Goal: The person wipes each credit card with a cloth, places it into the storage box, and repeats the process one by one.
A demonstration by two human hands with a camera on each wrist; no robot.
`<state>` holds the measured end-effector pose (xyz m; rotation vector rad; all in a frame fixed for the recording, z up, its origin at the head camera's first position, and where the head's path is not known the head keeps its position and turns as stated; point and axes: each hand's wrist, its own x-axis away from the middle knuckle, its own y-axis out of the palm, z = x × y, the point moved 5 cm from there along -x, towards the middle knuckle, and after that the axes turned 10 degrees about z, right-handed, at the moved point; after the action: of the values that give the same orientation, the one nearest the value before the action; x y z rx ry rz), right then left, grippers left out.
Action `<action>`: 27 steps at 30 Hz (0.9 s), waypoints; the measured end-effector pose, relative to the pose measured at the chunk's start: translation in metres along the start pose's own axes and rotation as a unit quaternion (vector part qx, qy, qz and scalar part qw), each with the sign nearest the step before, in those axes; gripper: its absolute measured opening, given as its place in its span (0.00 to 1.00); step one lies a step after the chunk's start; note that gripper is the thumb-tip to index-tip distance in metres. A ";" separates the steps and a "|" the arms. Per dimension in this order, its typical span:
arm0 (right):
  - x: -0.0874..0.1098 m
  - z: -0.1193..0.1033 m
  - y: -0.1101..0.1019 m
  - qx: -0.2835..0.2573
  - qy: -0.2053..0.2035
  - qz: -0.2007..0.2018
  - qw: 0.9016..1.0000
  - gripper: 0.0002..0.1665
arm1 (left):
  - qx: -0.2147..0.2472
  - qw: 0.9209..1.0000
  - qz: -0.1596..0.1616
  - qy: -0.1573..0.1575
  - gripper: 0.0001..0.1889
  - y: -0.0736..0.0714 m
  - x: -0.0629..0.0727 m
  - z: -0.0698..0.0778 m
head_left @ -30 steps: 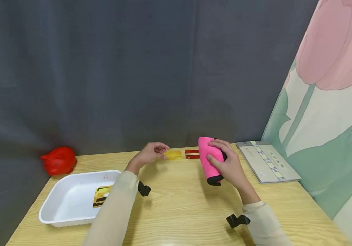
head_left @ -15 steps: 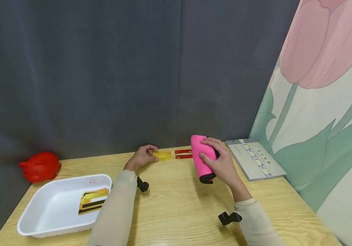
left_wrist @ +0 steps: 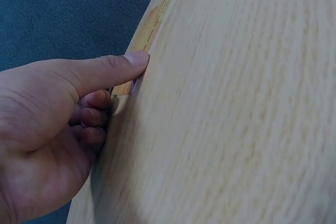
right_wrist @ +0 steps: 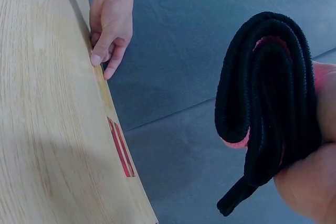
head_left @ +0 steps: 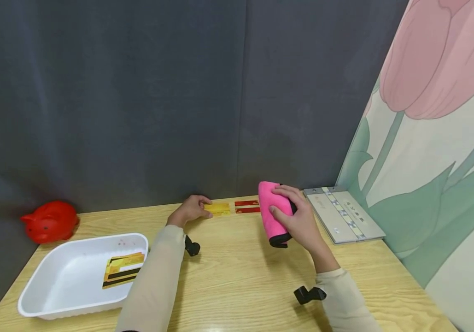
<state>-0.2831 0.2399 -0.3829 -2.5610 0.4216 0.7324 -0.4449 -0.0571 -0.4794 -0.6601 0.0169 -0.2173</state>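
Observation:
At the table's back edge lies a flat yellow card point(head_left: 220, 209). My left hand point(head_left: 191, 210) pinches its left end, thumb at the near side and forefinger at the far side. In the left wrist view the thumb point(left_wrist: 118, 70) presses on the card's end while the other fingers curl below. A red card point(head_left: 247, 206) with a pale stripe lies just right of the yellow one. My right hand point(head_left: 301, 221) grips a folded pink cloth point(head_left: 272, 207) with black edging, held above the table. Its black folded end point(right_wrist: 262, 98) fills much of the right wrist view.
On the left stands a white plastic tray point(head_left: 38, 281) with several yellow cards point(head_left: 124, 269) in it. Behind it sits a red piggy bank point(head_left: 50, 222). A grey album point(head_left: 344, 214) lies at the back right. A dark curtain point(head_left: 137, 101) hangs behind the table point(head_left: 228, 276).
My left hand has come down on the yellow card's left end, its thumb and forefinger closing on it. The head view has shifted sideways. My right hand keeps holding the pink cloth.

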 end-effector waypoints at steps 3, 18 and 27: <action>0.000 0.000 0.001 0.002 -0.005 0.000 1.000 0.25 | -0.003 1.000 -0.004 -0.013 0.23 -0.001 0.000 -0.002; -0.001 -0.004 0.021 -0.012 0.004 -0.035 0.999 0.25 | -0.035 0.998 0.044 -0.022 0.25 -0.010 0.016 -0.008; -0.001 -0.001 0.022 -0.001 0.005 -0.045 0.999 0.26 | -0.078 0.990 0.116 0.016 0.22 -0.004 0.027 0.005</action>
<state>-0.2923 0.2204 -0.3891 -2.5673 0.3056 0.6881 -0.4186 -0.0629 -0.4715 -0.8038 0.1424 -0.0016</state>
